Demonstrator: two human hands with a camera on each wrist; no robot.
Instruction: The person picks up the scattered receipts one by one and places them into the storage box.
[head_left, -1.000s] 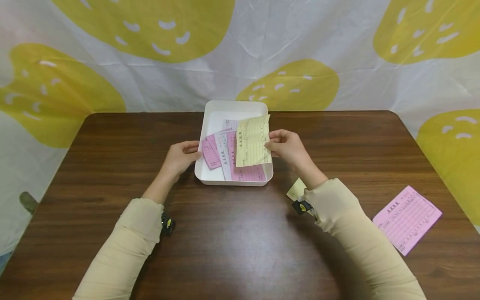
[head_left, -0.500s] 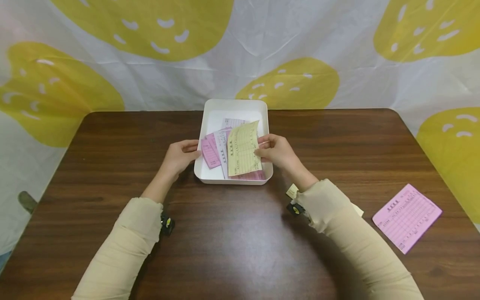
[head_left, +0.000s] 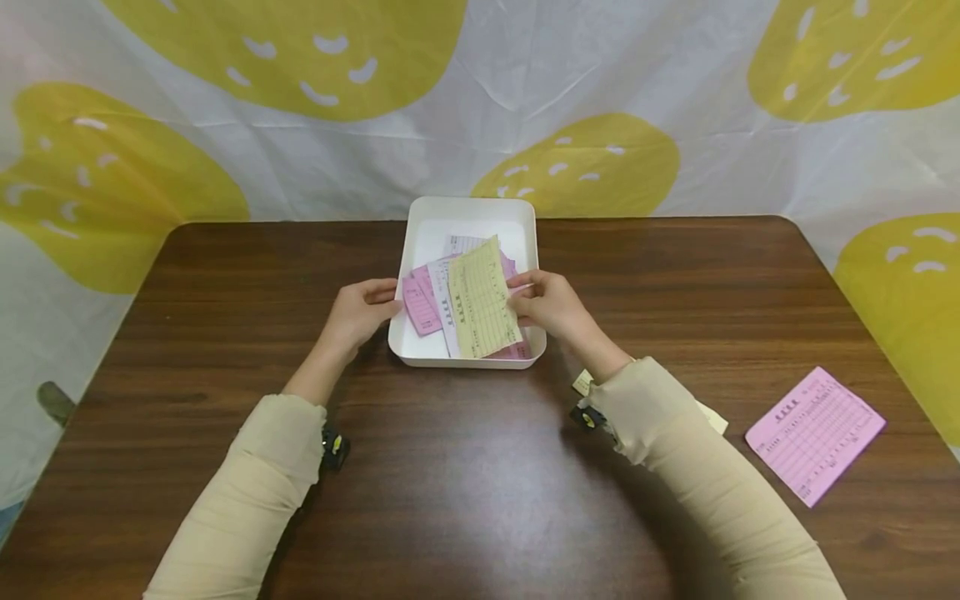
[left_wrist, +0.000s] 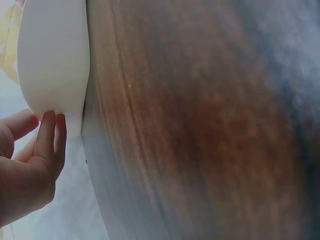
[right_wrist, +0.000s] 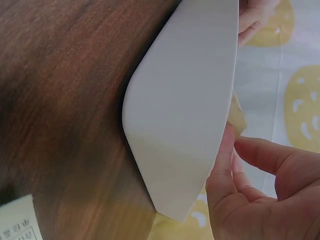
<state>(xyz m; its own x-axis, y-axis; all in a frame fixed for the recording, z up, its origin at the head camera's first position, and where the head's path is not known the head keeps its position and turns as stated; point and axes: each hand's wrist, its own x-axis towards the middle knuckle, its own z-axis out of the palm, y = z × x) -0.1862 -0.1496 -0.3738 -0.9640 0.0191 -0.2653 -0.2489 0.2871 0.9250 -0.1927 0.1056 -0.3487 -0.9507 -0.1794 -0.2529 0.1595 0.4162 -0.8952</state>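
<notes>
A white tray (head_left: 471,212) sits mid-table and holds several pink and white slips (head_left: 424,302). My right hand (head_left: 546,302) pinches the right edge of a yellow slip (head_left: 480,302), which lies tilted over the pink ones inside the tray. My left hand (head_left: 362,312) rests against the tray's left wall with its fingers curled on the rim. The left wrist view shows the fingertips (left_wrist: 50,131) touching the tray's white wall (left_wrist: 52,55). From the right wrist, the tray's outer wall (right_wrist: 182,115) fills the middle, with my right hand (right_wrist: 250,185) at its rim.
A pink printed slip (head_left: 813,433) lies on the brown wooden table (head_left: 465,467) at the right. A pale yellow slip (head_left: 582,382) peeks out by my right sleeve. A white cloth with yellow blobs hangs behind the table.
My right hand has carried the yellow slip leftward and down, from over the tray's right rim to lie inside on the pink slips. The left hand has stayed on the tray.
</notes>
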